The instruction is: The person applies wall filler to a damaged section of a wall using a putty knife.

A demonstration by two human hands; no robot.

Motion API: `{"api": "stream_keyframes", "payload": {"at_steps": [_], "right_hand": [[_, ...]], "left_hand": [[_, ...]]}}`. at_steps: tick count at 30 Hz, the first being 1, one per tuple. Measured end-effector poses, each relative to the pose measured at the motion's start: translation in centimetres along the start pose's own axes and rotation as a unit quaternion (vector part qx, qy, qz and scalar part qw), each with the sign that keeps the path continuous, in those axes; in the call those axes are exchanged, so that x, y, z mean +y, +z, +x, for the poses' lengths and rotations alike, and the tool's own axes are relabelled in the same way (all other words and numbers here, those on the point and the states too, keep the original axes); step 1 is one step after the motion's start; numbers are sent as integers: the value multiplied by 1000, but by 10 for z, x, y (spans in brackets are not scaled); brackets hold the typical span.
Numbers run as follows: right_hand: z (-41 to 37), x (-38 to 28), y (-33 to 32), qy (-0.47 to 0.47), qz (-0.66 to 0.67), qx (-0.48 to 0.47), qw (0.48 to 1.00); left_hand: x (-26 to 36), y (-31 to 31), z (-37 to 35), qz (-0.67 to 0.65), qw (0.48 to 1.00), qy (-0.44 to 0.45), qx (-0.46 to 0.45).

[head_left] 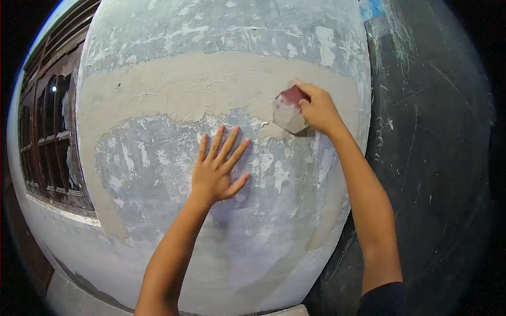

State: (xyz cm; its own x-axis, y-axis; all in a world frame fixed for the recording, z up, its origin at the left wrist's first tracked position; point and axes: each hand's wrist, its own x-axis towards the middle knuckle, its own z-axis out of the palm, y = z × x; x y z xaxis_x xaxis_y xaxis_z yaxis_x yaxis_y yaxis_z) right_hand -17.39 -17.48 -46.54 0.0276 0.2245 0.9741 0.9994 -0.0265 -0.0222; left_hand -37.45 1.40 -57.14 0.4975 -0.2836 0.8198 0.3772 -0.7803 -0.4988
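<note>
My left hand (215, 173) lies on the grey, patchy wall (158, 174) with its fingers spread, holding nothing. Up and to the right, my right hand (318, 108) grips a flat scraper (291, 113), reddish near the top and smeared with pale paste lower down. The scraper is at the lower border of a beige band of filler (179, 87) that crosses the wall above my left hand. A small curl of paste (265, 123) shows just left of the scraper. My right thumb lies over the scraper's face; the fingers behind it are partly hidden.
At the left is a dark wooden window (52, 137) with a pale sill (63, 211) below it. A dark, scratched wall (427, 158) adjoins the pale one on the right. Some floor (74, 297) shows at the lower left.
</note>
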Motion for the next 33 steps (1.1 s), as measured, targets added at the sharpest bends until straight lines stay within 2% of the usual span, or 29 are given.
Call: {"api": "stream_keyframes", "payload": {"at_steps": [4,5,6,8,9,12,13,14,16,17,19,22,23,26,27,28,30,32,33], "right_hand": [[5,6,-7,21,78,112,990],[-1,1,-5,50,113,65,990],[-1,-1,-4,50,113,65,990],[-5,-1,-2,-6,12,9,1000],[-4,2,-4,-4,12,9,1000],[4,12,-14,82,81,90,989],[0,10,-9,80,106,73,988],[-5,6,-2,30,105,58,992],[-10,-2,-1,21,26,-1,999],[-9,4,-2,23,26,-1,999],[0,16,-5,99,71,126,984],[-2,6,1,43,132,124,983],[-8,-7,3,27,97,79,992],[0,6,12,9,32,70,997],[4,7,5,52,49,97,993],[4,7,1,50,49,97,993],[0,2,-7,106,107,168,974],[-8,2,8,21,105,137,985],[-12,-4,9,26,80,101,991]], "left_hand": [[0,0,0,2,1000,-6,5],[-1,0,1,4,1000,-6,6],[-1,0,1,0,1000,-4,6],[0,1,0,-6,1000,2,0],[0,1,0,-6,1000,2,1],[-1,0,1,-6,1000,1,3],[0,0,1,-10,1000,0,3],[-1,0,2,-11,1000,1,4],[-1,2,1,-2,1000,1,1],[0,2,1,-2,1000,3,0],[0,1,1,-1,1000,0,2],[0,0,2,-5,1000,1,4],[-1,0,3,-6,1000,1,3],[0,1,1,-4,1000,3,3],[0,1,1,-4,1000,4,6],[-1,2,1,-4,1000,3,10],[-1,1,1,-8,1000,3,12],[-1,1,2,-14,1000,2,14],[-1,1,2,-13,1000,1,13]]}}
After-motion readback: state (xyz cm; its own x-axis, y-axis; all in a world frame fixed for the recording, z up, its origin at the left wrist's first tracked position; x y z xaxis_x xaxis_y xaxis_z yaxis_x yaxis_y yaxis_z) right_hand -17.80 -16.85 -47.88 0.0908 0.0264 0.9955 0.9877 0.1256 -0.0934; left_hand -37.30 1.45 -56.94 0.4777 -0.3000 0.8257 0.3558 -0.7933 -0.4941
